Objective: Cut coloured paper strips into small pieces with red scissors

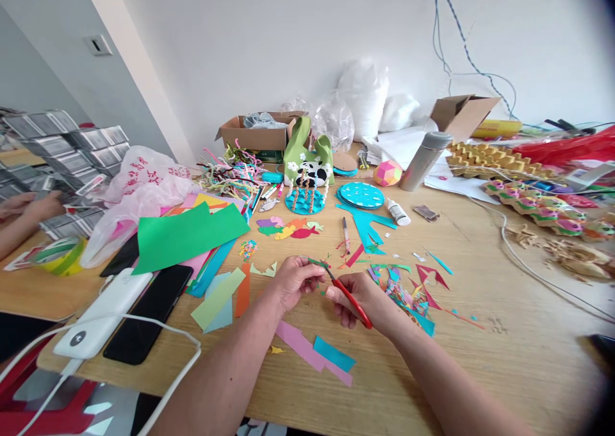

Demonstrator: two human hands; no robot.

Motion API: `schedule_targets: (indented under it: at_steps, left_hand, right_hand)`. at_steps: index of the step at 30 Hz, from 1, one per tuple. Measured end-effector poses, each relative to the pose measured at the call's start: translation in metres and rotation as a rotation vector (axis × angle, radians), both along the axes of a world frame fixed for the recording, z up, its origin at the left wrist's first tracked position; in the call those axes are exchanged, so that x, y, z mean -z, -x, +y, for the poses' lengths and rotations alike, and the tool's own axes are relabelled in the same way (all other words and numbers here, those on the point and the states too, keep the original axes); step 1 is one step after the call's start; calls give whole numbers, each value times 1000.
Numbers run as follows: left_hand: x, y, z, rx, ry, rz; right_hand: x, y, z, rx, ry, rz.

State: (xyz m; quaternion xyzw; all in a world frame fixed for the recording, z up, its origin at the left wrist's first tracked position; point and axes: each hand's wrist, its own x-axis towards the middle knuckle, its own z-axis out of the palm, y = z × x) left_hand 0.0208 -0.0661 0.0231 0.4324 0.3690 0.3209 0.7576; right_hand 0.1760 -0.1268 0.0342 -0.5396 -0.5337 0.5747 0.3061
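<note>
Red-handled scissors (353, 301) are gripped in my right hand (360, 298), blades pointing up and left. My left hand (298, 279) pinches a small green paper piece (314, 262) right at the blade tips. Just beyond my hands lie coloured paper fish (288, 229) in purple, yellow, red and other colours. A heap of paper scraps (401, 289) sits right of my right hand. Near my forearms are a pink paper strip (300, 345) and a blue paper piece (335, 354). Light green paper (218, 299) and an orange strip (243, 289) rest left of my left hand.
Green paper sheets (192, 237), a black phone (148, 314) and a white power bank (102, 313) with its cable occupy the left side. Farther back stand a green bag (307, 154), blue discs (361, 194) and a grey bottle (425, 162). Another person's hand (45, 204) shows at far left.
</note>
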Motion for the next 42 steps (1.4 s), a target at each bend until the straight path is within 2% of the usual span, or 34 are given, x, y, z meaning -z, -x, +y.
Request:
schedule_targets:
  at_steps: [6,18,32,38,42]
  left_hand:
    - [-1,1,0,-57,42,-37]
    - [-2,-1,-2,-19,89,-56]
    - [-4,1,0,-33,55,-48]
    - [-3,0,-1,15,51,-78]
    - [-3,0,-1,3,33,-71]
  right_hand:
    - [1,-1,-1,7,18,-14]
    - [1,0,0,13,7,-2]
    - [0,0,0,9,36,-7]
    - [-1,1,0,26,37,-25]
    - [-3,1,-1,17,35,-18]
